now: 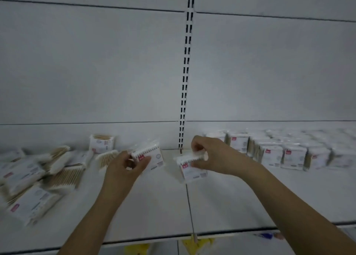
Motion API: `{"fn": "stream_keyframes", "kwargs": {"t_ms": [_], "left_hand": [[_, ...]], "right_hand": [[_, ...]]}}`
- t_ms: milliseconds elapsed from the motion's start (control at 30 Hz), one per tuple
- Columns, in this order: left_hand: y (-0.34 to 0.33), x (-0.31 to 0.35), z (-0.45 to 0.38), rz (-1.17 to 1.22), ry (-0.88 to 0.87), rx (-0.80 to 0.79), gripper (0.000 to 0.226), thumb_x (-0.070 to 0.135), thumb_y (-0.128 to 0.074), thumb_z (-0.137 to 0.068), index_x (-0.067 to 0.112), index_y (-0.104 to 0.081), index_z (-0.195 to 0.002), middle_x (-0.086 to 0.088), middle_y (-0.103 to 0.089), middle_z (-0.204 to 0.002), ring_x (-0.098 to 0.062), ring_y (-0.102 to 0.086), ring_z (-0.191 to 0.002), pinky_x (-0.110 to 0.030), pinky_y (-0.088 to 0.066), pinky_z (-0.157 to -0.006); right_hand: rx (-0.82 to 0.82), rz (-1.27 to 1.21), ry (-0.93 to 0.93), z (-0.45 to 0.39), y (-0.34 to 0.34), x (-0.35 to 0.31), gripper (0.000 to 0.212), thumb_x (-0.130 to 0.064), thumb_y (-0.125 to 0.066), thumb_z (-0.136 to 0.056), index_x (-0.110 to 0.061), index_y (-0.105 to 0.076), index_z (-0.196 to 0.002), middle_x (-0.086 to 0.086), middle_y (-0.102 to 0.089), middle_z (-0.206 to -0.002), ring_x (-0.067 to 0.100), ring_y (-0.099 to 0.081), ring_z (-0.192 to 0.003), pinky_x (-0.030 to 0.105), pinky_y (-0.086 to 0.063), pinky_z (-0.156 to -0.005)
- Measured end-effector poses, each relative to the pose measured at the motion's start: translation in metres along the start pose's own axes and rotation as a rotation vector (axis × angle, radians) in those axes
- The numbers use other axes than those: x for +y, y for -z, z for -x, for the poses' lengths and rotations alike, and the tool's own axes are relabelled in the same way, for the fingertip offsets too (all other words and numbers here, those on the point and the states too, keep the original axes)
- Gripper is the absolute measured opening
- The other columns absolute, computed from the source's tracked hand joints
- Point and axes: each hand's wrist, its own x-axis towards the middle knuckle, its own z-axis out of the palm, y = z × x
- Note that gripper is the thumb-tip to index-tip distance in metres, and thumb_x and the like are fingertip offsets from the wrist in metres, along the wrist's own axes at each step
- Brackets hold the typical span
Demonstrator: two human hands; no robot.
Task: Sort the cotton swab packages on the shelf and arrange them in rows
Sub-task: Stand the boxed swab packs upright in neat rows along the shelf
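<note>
Head view, looking down on a white shelf point(154, 206): each hand has a cotton swab package in it. The left hand point(127, 166) has fingers and thumb curled round one package point(149, 155), lifted off the shelf and tilted, its long axis running from about 8 o'clock up to 2 o'clock. The right hand point(208, 154) pinches the top edge of a second package point(192, 168), which hangs label forward just over the seam between the two shelf boards; whether its lower edge touches the board I cannot tell.

Finished rows point(279, 152) of upright packages stand at 3 o'clock from the right hand, their near end just beside its knuckles. A loose heap point(38, 177) of unsorted packages lies at 9 o'clock from the left hand, some flat, some askew.

By my judgement the right hand is the nearer to the rows, so its package goes down first, carried toward 3 o'clock and set upright against the end of a row. The left-hand package then needs turning level before it follows the same way.
</note>
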Motion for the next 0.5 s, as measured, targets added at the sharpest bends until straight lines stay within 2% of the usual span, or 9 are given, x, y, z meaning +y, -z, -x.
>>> {"fn": "stream_keyframes", "kwargs": {"t_ms": [100, 167, 233, 300, 367, 433, 500], "left_hand": [[-0.05, 0.03, -0.007, 0.032, -0.054, -0.111, 0.008, 0.025, -0.074, -0.086, 0.021, -0.066, -0.085, 0.005, -0.069, -0.076, -0.006, -0.061, -0.063, -0.01, -0.042, -0.053], [-0.086, 0.043, -0.012, 0.043, -0.074, -0.176, 0.009, 0.023, -0.073, -0.087, 0.024, -0.064, -0.085, 0.008, -0.067, -0.076, 0.002, -0.059, -0.06, -0.009, -0.041, -0.053], [-0.121, 0.051, -0.016, 0.076, -0.063, -0.21, 0.012, 0.021, -0.074, -0.087, 0.023, -0.062, -0.088, 0.008, -0.067, -0.079, 0.002, -0.06, -0.063, -0.008, -0.042, -0.056], [-0.155, 0.056, -0.02, 0.081, -0.048, -0.202, 0.015, 0.022, -0.076, -0.085, 0.019, -0.061, -0.089, 0.005, -0.068, -0.082, -0.006, -0.063, -0.071, -0.008, -0.043, -0.058], [-0.183, 0.061, -0.022, 0.089, -0.025, -0.172, 0.017, 0.022, -0.076, -0.085, 0.016, -0.061, -0.088, 0.003, -0.067, -0.081, -0.009, -0.062, -0.072, -0.008, -0.042, -0.057], [-0.205, 0.065, -0.021, 0.076, -0.017, -0.133, 0.014, 0.018, -0.074, -0.086, 0.015, -0.06, -0.086, 0.005, -0.064, -0.077, -0.007, -0.059, -0.069, -0.006, -0.04, -0.055], [-0.222, 0.066, -0.019, 0.064, 0.005, -0.091, 0.016, 0.014, -0.074, -0.086, 0.014, -0.06, -0.093, 0.008, -0.062, -0.081, -0.007, -0.059, -0.071, -0.005, -0.04, -0.055]], "right_hand": [[0.156, 0.035, -0.102, 0.022, 0.033, 0.042, 0.03, -0.036, -0.076, -0.082, -0.028, -0.048, -0.086, -0.012, -0.056, -0.084, 0.005, -0.051, -0.074, 0.026, -0.043, -0.066], [0.213, 0.011, -0.18, 0.034, 0.053, 0.071, 0.028, -0.03, -0.078, -0.082, -0.027, -0.052, -0.093, -0.011, -0.059, -0.087, 0.007, -0.056, -0.074, 0.023, -0.045, -0.065], [0.224, 0.002, -0.225, 0.04, 0.068, 0.096, 0.026, -0.025, -0.076, -0.085, -0.03, -0.055, -0.099, -0.012, -0.061, -0.092, 0.009, -0.062, -0.075, 0.022, -0.05, -0.065], [0.233, 0.091, -0.216, 0.039, 0.077, 0.119, 0.022, -0.025, -0.073, -0.086, -0.033, -0.055, -0.097, -0.01, -0.062, -0.095, 0.015, -0.062, -0.081, 0.03, -0.051, -0.072], [0.243, 0.238, -0.191, 0.034, 0.077, 0.138, 0.019, -0.03, -0.07, -0.088, -0.029, -0.06, -0.103, -0.005, -0.063, -0.102, 0.018, -0.058, -0.094, 0.035, -0.047, -0.082], [0.245, 0.357, -0.172, 0.028, 0.069, 0.154, 0.028, -0.034, -0.07, -0.087, -0.024, -0.064, -0.112, -0.001, -0.062, -0.112, 0.021, -0.054, -0.106, 0.036, -0.044, -0.089], [0.241, 0.401, -0.155, 0.024, 0.061, 0.167, 0.034, -0.036, -0.069, -0.087, -0.021, -0.065, -0.117, 0.002, -0.058, -0.118, 0.024, -0.052, -0.11, 0.036, -0.042, -0.089]]}}
